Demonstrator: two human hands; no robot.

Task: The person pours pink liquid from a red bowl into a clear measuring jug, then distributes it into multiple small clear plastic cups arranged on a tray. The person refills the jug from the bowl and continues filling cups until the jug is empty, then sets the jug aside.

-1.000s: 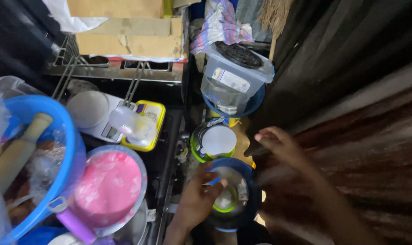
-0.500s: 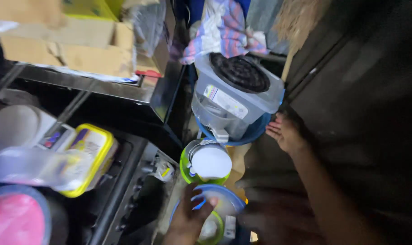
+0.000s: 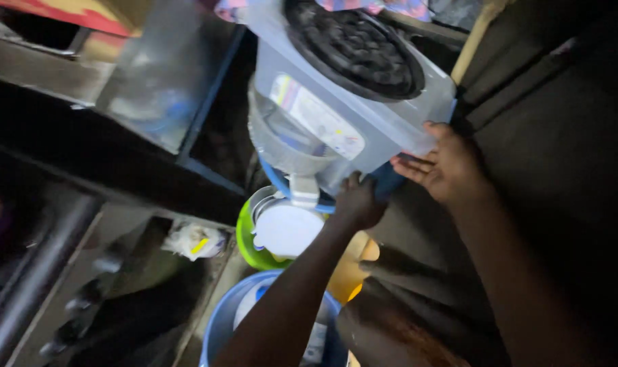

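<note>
A large clear plastic container (image 3: 322, 115) with a round black ribbed lid (image 3: 353, 44) stands tilted on a blue-rimmed base (image 3: 390, 182). My left hand (image 3: 358, 202) reaches up under its lower front edge, fingers curled against the bottom. My right hand (image 3: 445, 163) presses flat against the container's right lower corner, fingers spread. Just below sits a green bowl (image 3: 248, 241) with a white lid (image 3: 285, 228) in it.
A blue bucket (image 3: 217, 326) sits at the bottom, partly behind my left forearm. A stove with dark knobs (image 3: 84, 299) lies lower left, with a white crumpled wrapper (image 3: 193, 241) near it. A dark metal shelf (image 3: 118, 163) runs along the left. Dark cloth fills the right.
The view has moved up and closer to the clear container. My left hand left the blue bucket and rose to the container's underside. My right hand moved onto its lower right corner.
</note>
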